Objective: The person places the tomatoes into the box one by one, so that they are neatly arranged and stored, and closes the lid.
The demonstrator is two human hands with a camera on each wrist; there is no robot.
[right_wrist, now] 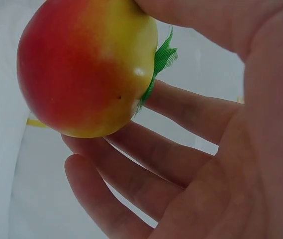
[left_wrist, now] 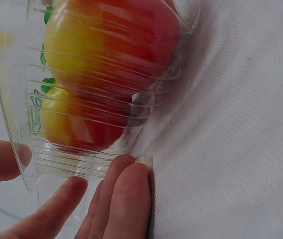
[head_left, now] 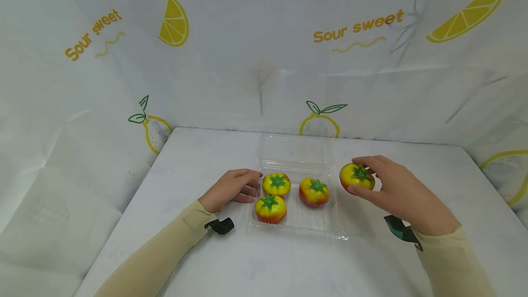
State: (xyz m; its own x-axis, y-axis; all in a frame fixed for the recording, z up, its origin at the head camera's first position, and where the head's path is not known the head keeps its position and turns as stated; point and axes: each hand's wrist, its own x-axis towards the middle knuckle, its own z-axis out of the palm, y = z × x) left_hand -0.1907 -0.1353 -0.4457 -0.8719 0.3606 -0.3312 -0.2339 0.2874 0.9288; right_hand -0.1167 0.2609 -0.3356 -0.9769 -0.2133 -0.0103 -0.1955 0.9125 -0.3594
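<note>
Tomato (head_left: pixel 356 177) gripped in right hand (head_left: pixel 402 195) just right of clear clamshell tray (head_left: pixel 297 223), which holds three more tomatoes (head_left: pixel 314 191); left hand (head_left: pixel 231 190), fingers relaxed, touches tray's left edge; backdrop cloth (head_left: pixel 264 35) reads "Sour sweet".

three tomatoes (head_left: pixel 284 196) in tray (head_left: pixel 330 230) | fourth tomato (head_left: pixel 356 177) right of tray, in right hand (head_left: pixel 396 191) | left hand (head_left: pixel 231 189) at tray's left edge

Lighting: bright, soft, even; faint shadows under the hands on the desk (head_left: pixel 288 260). Head view: sharp centre, wide-angle bending at the edges. Left wrist view: glare streaks on the clear plastic tray (left_wrist: pixel 106 79), near fingers (left_wrist: pixel 126 199) soft. Right wrist view: small highlight on the tomato (right_wrist: pixel 89 64), background washed out.
</note>
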